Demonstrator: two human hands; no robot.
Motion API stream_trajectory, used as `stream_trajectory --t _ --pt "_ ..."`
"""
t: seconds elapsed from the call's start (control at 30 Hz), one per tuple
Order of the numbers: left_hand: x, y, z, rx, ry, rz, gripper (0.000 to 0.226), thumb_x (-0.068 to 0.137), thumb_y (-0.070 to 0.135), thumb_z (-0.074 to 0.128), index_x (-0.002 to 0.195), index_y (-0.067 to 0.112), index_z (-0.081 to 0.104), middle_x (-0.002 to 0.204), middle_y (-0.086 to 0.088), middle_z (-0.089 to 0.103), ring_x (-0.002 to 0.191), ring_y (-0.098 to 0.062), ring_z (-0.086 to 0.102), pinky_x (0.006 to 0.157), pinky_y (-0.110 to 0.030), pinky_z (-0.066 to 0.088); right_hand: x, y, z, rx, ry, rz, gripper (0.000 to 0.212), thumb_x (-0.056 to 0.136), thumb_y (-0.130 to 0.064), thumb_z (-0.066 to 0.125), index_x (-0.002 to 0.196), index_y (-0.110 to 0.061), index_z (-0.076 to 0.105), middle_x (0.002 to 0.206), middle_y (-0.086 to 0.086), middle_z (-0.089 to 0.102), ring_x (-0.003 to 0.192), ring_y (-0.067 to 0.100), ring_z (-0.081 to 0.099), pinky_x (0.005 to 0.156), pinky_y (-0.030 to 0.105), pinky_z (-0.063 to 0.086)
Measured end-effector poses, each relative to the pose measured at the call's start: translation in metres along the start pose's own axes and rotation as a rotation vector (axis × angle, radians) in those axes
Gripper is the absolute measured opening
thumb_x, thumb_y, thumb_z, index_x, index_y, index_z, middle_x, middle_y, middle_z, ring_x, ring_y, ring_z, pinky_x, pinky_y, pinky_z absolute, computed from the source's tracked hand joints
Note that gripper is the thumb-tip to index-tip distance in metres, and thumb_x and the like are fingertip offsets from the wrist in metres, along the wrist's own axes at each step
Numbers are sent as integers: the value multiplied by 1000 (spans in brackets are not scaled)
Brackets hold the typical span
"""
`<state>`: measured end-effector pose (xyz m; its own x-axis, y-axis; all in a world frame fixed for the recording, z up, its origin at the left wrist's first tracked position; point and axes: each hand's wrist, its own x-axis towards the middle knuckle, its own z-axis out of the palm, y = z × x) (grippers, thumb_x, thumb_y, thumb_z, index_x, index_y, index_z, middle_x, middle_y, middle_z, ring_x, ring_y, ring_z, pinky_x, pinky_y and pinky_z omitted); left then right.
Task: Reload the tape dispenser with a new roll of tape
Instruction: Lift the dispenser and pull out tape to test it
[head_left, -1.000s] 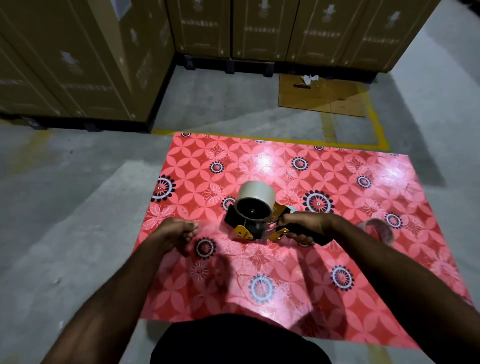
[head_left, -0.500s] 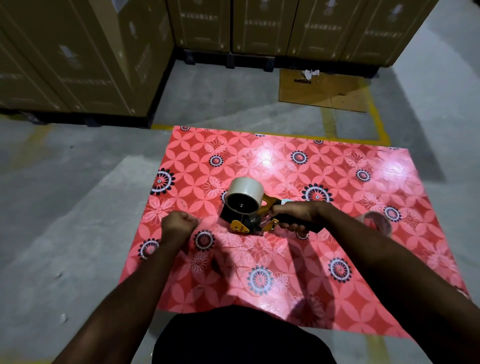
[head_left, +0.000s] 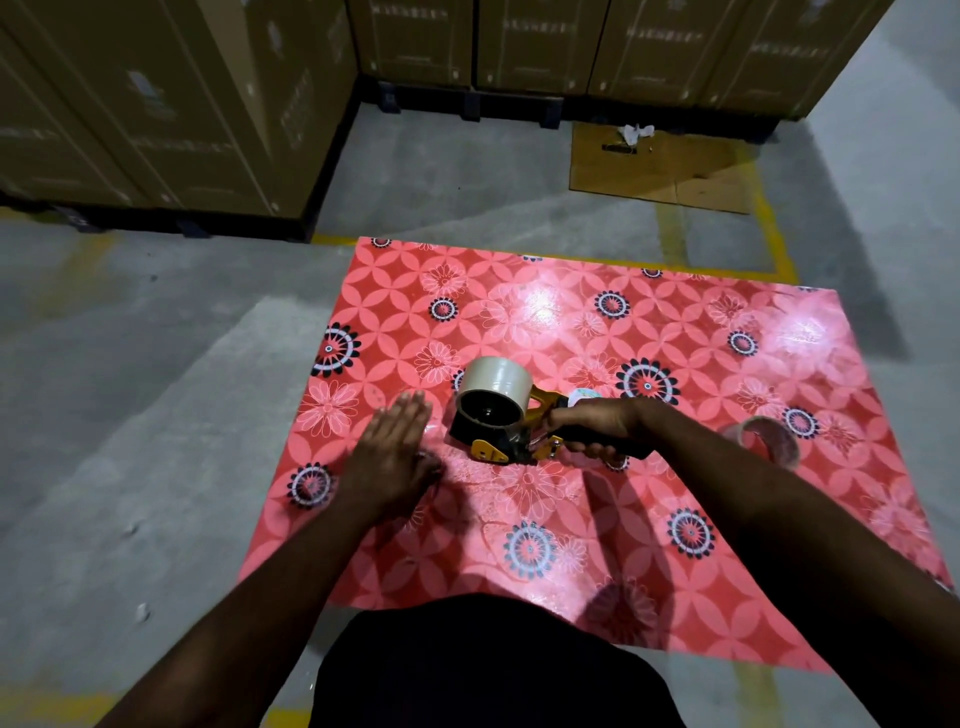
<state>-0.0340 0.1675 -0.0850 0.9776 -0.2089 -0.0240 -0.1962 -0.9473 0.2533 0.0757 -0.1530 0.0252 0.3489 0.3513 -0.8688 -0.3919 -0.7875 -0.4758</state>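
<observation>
A black and yellow tape dispenser (head_left: 493, 441) lies on its side on the red flowered mat (head_left: 571, 519). A full roll of pale tape (head_left: 496, 387) sits on its spool, with the hollow core facing me. My right hand (head_left: 592, 423) is closed around the dispenser's black handle. My left hand (head_left: 392, 452) is flat on the mat just left of the dispenser, fingers spread, holding nothing. A nearly spent, clear tape roll (head_left: 769, 441) lies on the mat to the right, past my right forearm.
Stacked cardboard cartons (head_left: 156, 104) on dark pallets wall off the left and back. A flattened cardboard sheet (head_left: 660, 166) lies on the concrete floor beyond the mat, beside yellow floor lines (head_left: 774, 244).
My left hand has gone from a closed fist to an open palm pressed on the mat and moved closer to the dispenser. My right hand keeps its hold on the handle.
</observation>
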Motion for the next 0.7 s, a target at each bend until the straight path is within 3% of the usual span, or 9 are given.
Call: stream_trajectory --t 0.1,0.2,0.3,0.43,0.7 --pt "-5 -6 12 34 -127 4 83 98 69 21 159 14 9 167 -7 6 154 -22 3 123 -48 17 -3 0 0 25 -5 -17 47 95 -48 51 59 -18 50 48 -5 38 39 10 26 40 21 21" --pt "-5 -4 8 91 -145 33 85 98 69 15 158 9 11 166 -11 8 154 -24 4 123 -49 16 -2 2 -1 29 -11 -18 49 95 -51 51 59 -18 50 50 -4 38 39 10 25 39 20 21" --pt "-13 5 8 84 -109 76 82 99 64 18 156 5 19 164 -14 17 154 -28 12 122 -49 18 2 3 -3 3 -15 3 48 88 -58 54 60 -19 50 57 0 35 46 13 24 43 24 21" --pt "-23 11 13 53 -123 2 82 99 64 25 157 6 17 164 -14 20 153 -27 13 123 -48 18 7 4 -4 -28 -27 59 50 71 -69 57 59 -21 50 55 -1 34 47 15 23 49 28 19" --pt "-21 7 7 76 -182 17 89 95 73 15 158 9 16 165 -12 15 154 -25 10 123 -48 19 4 3 -8 -20 -51 108 53 68 -71 59 57 -21 46 60 -1 28 52 15 16 55 33 12"
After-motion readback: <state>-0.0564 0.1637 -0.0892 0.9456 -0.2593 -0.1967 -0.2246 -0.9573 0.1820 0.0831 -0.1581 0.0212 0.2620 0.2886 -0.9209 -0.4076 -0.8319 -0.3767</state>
